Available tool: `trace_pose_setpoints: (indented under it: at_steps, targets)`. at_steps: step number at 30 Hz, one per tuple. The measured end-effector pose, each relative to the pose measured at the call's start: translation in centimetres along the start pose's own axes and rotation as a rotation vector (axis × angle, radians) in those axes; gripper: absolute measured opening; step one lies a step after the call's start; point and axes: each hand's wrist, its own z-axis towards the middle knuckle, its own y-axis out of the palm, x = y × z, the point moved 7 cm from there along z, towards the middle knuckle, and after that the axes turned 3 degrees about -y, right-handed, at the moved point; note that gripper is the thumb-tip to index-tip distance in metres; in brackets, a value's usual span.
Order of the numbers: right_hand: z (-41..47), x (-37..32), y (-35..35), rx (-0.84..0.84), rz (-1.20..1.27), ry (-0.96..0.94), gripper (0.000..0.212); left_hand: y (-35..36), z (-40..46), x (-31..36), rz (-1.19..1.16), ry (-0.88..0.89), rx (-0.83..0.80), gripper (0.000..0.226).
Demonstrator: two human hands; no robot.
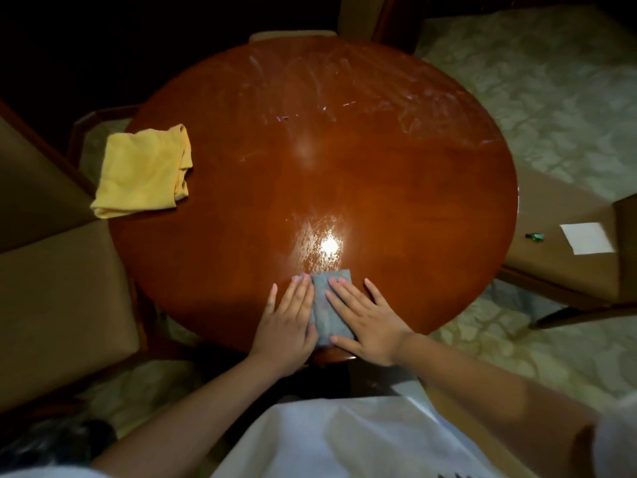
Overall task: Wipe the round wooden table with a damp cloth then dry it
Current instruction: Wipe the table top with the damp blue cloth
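The round, glossy reddish wooden table [396,188] fills the middle of the head view, with wet streaks across its far half. A folded grey-blue cloth [325,305] lies flat near the table's front edge. My left hand [287,322] presses on the cloth's left side with straight fingers. My right hand [365,319] lies flat on its right side, fingers spread, the outer ones touching the wood. A folded yellow cloth [143,170] rests untouched at the table's left edge.
Upholstered chairs stand around the table: one at the left [51,270], one at the right [565,257] bearing a white paper [587,238] and a small green object [534,236]. A chair back [293,35] shows at the far edge. Patterned carpet [534,81] covers the floor.
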Motion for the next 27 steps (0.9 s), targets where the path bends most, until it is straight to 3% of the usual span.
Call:
trace_pose_setpoints:
  at_steps: [7,11,18,21,27]
  targets:
    - [-2.9,2.9,0.4,-0.016,0.046,0.079,0.073,-0.4,1.7,3.5,-0.060,0.008,-0.017,0.066]
    - [-1.7,1.6,0.1,-0.025,-0.011,0.049,0.074,0.1,0.9,1.7,-0.006,0.074,-0.016,0.067]
    - [2.1,-2.7,0.4,-0.036,0.055,-0.013,0.073,0.1,-1.9,-2.8,0.006,-0.048,0.007,0.063]
    - [0.7,-1.6,0.6,-0.057,0.026,-0.024,0.071,0.2,-1.4,-0.7,-0.029,-0.064,-0.007,0.065]
    - [-5.8,3.4,0.6,-0.056,0.008,0.030,0.074,-0.2,0.7,6.4,-0.076,0.128,0.000,0.068]
